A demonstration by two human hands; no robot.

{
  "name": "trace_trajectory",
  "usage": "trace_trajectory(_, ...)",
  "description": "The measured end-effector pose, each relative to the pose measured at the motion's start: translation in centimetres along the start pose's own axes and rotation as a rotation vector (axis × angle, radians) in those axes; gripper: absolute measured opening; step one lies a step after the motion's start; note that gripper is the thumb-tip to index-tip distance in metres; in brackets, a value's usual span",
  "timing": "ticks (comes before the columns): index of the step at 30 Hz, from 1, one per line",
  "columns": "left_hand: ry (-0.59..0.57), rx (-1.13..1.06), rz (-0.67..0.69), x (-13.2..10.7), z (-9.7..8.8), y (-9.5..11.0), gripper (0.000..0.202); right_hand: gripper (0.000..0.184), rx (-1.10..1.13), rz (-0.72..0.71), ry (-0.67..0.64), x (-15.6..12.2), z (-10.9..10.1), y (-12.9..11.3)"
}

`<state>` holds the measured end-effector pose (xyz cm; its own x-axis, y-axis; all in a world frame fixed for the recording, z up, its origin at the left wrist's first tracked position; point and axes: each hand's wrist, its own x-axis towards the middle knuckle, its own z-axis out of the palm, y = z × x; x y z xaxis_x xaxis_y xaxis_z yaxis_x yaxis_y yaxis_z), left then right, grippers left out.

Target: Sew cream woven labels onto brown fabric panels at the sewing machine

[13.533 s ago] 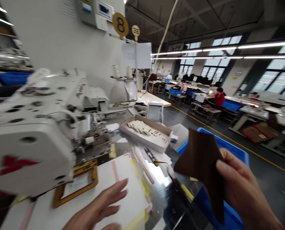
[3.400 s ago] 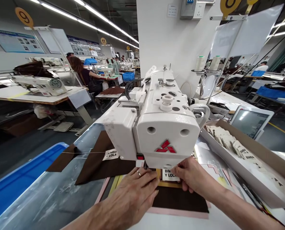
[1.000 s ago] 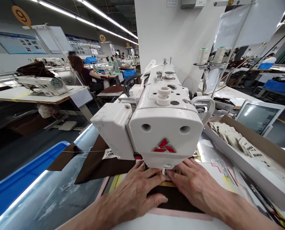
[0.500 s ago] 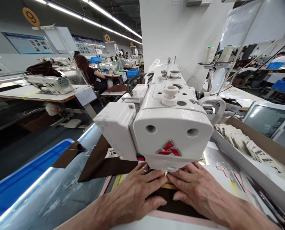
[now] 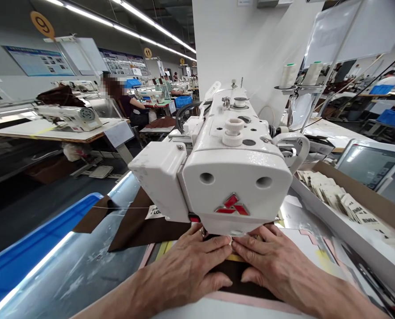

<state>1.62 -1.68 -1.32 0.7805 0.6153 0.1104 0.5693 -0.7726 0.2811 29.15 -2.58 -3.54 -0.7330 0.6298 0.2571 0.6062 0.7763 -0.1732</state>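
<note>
Both hands lie flat beneath the head of a white sewing machine [image 5: 234, 177]. My left hand [image 5: 197, 261] has its fingers stretched out, with thumb and fingertips on a piece of dark brown fabric [image 5: 229, 272]. Mirroring it from the other side, my right hand [image 5: 272, 259] rests on the same fabric, fingers extended. Between the two sets of fingertips shows a small whitish bit [image 5: 231, 240], too small to name surely. A yellow strip [image 5: 235, 258] crosses the fabric just below it. The needle area is hidden by the machine head.
Brown fabric with a printed label [image 5: 155, 212] lies left of the machine, and a smaller brown piece [image 5: 93, 217] hangs over the table edge by a blue bin [image 5: 51, 239]. At right are an open box of labels [image 5: 350, 204], a screen [image 5: 373, 164] and thread cones [image 5: 288, 76].
The hands keep almost the same place on the fabric. In the view the machine head sits very slightly further left than before.
</note>
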Motion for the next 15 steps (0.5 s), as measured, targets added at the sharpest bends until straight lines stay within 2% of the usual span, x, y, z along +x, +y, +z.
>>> trace_trajectory(7, -0.065, 0.097, 0.055, -1.0, -0.2, -0.6, 0.063, 0.055, -0.027, -0.001, -0.003, 0.0, 0.1, 0.0)
trace_trajectory(15, 0.015, 0.144, 0.071, -2.3, 0.0, -1.8, 0.058, 0.054, -0.056, -0.019, 0.009, 0.0, 0.1, 0.0)
